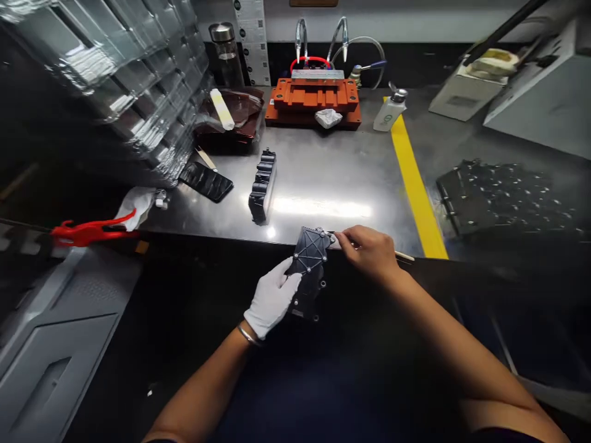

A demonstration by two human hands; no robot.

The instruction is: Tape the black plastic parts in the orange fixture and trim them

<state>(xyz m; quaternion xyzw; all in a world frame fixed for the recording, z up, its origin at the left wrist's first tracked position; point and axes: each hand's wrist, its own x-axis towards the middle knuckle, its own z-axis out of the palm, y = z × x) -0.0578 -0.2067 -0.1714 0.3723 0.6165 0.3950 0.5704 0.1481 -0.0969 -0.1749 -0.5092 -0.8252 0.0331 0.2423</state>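
My left hand (273,296), in a white glove, grips a black plastic cover (310,253) with cross ribs and small metal-rimmed screw holes. The cover is tilted up in front of the bench's front edge. My right hand (372,251), bare, is pinched at the cover's upper right corner. A thin pale stick (404,256) sticks out behind this hand, and its working end by the fingertips is too small to make out. On the bench beyond lies a black ribbed part (263,184), apart from both hands.
An orange fixture (318,95) with two nozzles stands at the back, near a white bottle (390,111). Yellow tape (415,184) crosses the bench; more black parts (508,197) lie right of it. Left are stacked clear trays (138,80), a phone (207,181) and a red air gun (92,233).
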